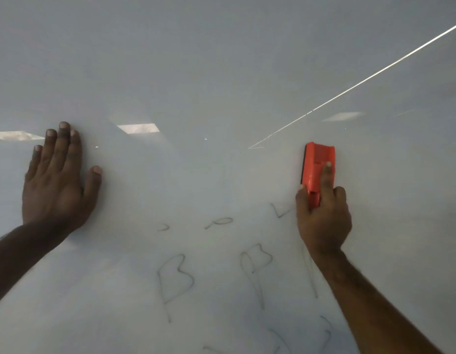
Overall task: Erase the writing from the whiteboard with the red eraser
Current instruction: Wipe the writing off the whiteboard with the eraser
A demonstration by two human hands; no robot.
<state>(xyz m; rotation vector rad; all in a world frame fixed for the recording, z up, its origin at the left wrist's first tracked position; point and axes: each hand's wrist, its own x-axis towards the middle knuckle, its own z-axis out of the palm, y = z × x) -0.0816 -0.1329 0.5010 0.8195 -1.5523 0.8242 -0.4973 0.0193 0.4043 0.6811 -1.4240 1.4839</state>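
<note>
The whiteboard (pixel 221 72) looked smooth and glossy, mirroring ceiling light panels (pixel 138 128) at about ten o'clock from centre. The red eraser (pixel 317 169), toward three o'clock, appeared to be hard moulded plastic with a slight sheen and a dark strip along its left edge.

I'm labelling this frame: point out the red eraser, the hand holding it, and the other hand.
red eraser (pixel 319 159): head view, its upper back.
right hand (pixel 324 221): head view, its back.
left hand (pixel 55 190): head view, its back.
</note>
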